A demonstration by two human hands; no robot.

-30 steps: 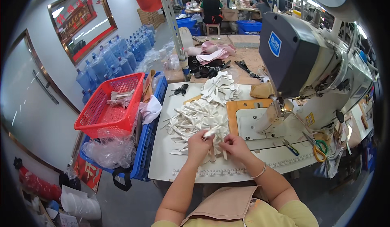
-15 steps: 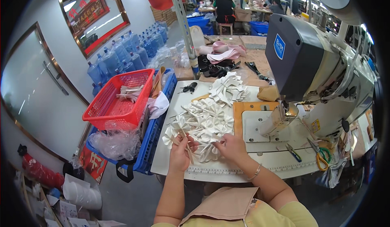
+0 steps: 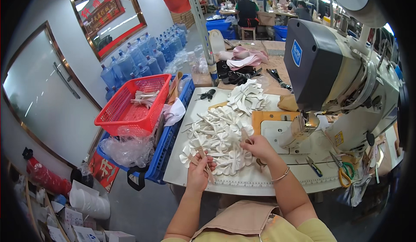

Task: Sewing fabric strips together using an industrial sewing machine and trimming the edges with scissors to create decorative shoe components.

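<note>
Mid-sort at a sewing table [image 3: 242,182]: left hand [image 3: 200,169] closed around one white flower-shaped cut piece [image 3: 196,152] at the pile's near-left edge, long tan strip running near-right to far-left. Right hand [image 3: 258,146] pinching another piece at the pile's right side. Most of the heap of white pieces [image 3: 221,140] apparently unhandled (red basket [image 3: 130,112] at left holding few).
</note>
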